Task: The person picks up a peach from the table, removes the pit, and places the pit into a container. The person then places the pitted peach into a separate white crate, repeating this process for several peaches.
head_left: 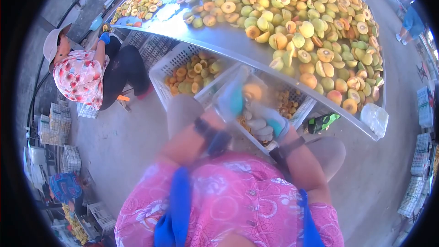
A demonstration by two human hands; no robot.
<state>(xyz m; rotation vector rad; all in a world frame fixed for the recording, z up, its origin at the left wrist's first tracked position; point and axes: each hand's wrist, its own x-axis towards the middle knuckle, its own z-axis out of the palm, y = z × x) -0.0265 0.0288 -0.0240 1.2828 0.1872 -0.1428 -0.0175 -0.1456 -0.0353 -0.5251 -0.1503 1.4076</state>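
Observation:
My left hand [231, 96], in a white and teal glove and smeared by motion, is closed around an orange-yellow peach [252, 92] above the crates. Close beside it is my right hand [263, 122], in a grey and teal glove with its fingers curled in. Whatever lies inside those right fingers is hidden. Below both hands stands a white crate [305, 110] holding peach pits [287, 103]. To its left, another white crate [157, 75] contains cut peach halves [194, 74].
A metal table [219, 41] heaped with halved peaches [315, 32] spans the front, its edge just beyond my hands. A clear plastic-wrapped block [374, 120] sits on its corner. A co-worker [82, 75] sits at left. Stacked crates [417, 169] line the right.

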